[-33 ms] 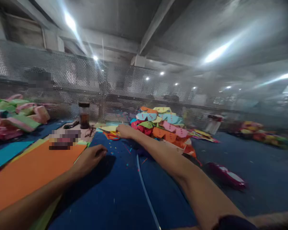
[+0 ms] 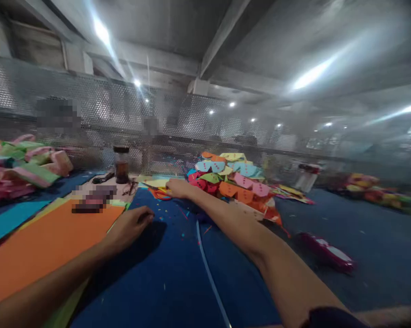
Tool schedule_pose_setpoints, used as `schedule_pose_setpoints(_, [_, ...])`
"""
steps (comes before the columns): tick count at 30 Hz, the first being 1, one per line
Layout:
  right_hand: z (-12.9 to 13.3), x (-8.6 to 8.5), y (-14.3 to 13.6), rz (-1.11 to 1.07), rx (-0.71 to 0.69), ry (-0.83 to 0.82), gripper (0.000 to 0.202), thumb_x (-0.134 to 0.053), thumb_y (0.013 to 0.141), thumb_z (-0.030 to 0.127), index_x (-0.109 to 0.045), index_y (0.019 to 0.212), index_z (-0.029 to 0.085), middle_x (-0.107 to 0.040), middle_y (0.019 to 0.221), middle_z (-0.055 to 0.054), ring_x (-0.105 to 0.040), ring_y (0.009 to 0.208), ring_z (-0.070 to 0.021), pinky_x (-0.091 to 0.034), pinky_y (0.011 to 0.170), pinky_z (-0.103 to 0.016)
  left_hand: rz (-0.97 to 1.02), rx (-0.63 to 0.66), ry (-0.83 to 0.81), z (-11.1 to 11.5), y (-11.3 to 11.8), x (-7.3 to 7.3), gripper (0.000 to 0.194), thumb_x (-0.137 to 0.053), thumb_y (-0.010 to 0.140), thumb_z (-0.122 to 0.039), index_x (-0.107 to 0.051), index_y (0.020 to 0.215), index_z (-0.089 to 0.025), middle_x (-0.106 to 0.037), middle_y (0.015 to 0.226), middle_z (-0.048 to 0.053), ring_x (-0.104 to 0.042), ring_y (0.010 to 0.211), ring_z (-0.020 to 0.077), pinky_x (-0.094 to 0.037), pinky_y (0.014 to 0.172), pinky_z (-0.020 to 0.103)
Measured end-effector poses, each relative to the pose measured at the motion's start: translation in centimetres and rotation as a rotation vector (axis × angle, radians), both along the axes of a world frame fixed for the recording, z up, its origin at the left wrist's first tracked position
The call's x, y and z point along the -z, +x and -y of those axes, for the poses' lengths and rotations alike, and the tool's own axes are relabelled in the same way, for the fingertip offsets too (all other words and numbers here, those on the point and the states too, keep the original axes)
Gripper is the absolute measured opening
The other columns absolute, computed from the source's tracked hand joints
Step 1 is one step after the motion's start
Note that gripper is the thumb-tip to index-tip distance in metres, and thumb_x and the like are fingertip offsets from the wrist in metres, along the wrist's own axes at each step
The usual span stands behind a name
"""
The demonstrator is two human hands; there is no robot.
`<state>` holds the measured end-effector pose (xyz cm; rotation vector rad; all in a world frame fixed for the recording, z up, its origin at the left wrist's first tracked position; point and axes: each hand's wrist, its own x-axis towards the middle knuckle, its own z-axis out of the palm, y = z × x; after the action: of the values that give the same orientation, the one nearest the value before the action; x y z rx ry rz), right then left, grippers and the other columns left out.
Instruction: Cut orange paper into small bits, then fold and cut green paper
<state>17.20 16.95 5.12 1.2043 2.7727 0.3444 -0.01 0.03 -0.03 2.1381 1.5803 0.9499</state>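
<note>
My right hand [image 2: 178, 187] reaches far across the blue tabletop, its fingers closed at the handles of orange-handled scissors [image 2: 161, 196]. Yellow and pale blue paper pieces [image 2: 154, 183] lie beside and behind the scissors. Nearer to me, my left hand [image 2: 137, 222] hovers low over the cloth, fingers loosely curled, with nothing visible in them. Left of it lies a stack of large paper sheets, an orange sheet [image 2: 62, 241] on top. Just right of my right forearm rises a pile of folded coloured paper pieces [image 2: 242, 182] with red dots.
A dark-lidded jar [image 2: 121, 165] stands at the back left, near a blurred phone-like object [image 2: 94, 200]. A pastel paper heap [image 2: 31, 166] sits far left. A purple case [image 2: 326, 253] lies right, and a pale strip [image 2: 208, 273] crosses the blue tabletop [image 2: 157, 282]. A perforated metal screen [image 2: 178, 120] runs behind.
</note>
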Motion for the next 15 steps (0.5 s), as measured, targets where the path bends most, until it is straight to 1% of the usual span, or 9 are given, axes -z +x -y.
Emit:
schedule_pose_setpoints(4, [-0.4, 1.4, -0.9, 0.009, 0.024, -0.037, 0.034, -0.057, 0.093, 0.034, -0.056, 0.122, 0.016, -0.058, 0.122, -0.009, -0.061, 0.101, -0.0220, -0.052, 0.084, -0.043, -0.004, -0.001, 0.000, 0.0, 0.0, 0.0, 0.027, -0.043, 0.089, -0.035, -0.067, 0.095, -0.023, -0.073, 0.087, 0.002, -0.065, 0.083, 0.0221, -0.044, 0.074, 0.030])
schedule_pose_setpoints(7, [-1.0, 2.1, -1.0, -0.002, 0.048, -0.044, 0.034, -0.057, 0.093, 0.034, -0.056, 0.123, 0.017, -0.058, 0.122, -0.009, -0.060, 0.102, -0.0220, -0.052, 0.085, -0.043, -0.013, 0.010, 0.000, 0.2, 0.1, -0.3, 0.026, -0.044, 0.089, -0.034, -0.067, 0.093, -0.024, -0.073, 0.087, 0.002, -0.065, 0.082, 0.0219, -0.044, 0.072, 0.031])
schedule_pose_setpoints(10, [-1.6, 2.1, -1.1, -0.008, 0.084, -0.048, 0.034, -0.057, 0.093, 0.034, -0.056, 0.123, 0.017, -0.058, 0.122, -0.009, -0.060, 0.102, -0.0221, -0.052, 0.085, -0.043, -0.019, 0.012, 0.005, 0.4, 0.2, -0.5, 0.025, -0.044, 0.088, -0.033, -0.067, 0.091, -0.024, -0.073, 0.088, 0.002, -0.065, 0.083, 0.0224, -0.044, 0.071, 0.030])
schedule_pose_setpoints(15, [-2.3, 1.5, -1.8, 0.045, 0.145, -0.124, 0.034, -0.058, 0.093, 0.034, -0.056, 0.123, 0.017, -0.058, 0.122, -0.009, -0.060, 0.102, -0.0221, -0.052, 0.085, -0.042, -0.021, 0.006, 0.019, 0.4, 0.3, -0.4, 0.024, -0.046, 0.088, -0.032, -0.067, 0.093, -0.023, -0.074, 0.088, 0.003, -0.066, 0.083, 0.0220, -0.045, 0.072, 0.030])
